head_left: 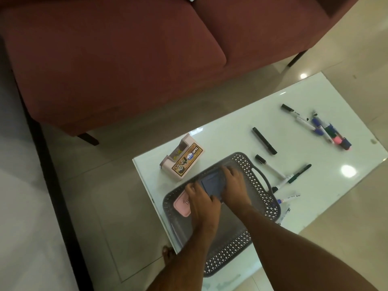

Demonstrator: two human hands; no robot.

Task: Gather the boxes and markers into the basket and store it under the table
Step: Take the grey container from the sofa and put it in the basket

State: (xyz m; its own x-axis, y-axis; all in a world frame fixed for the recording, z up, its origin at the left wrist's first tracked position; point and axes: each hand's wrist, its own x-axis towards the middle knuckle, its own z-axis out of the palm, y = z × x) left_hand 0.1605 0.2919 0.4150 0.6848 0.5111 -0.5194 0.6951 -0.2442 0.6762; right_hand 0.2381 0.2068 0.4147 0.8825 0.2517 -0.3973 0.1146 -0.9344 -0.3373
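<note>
**Dim indoor light, glare on glossy top**

Overall exposure low, warm cast. Round ceiling-light reflections on the white counter, brightest near its right edge; a smaller one at the far corner. Sofa dark, little detail. Hands slightly motion-blurred. Markers at far right soft. Wide-angle bending toward frame edges.
</note>
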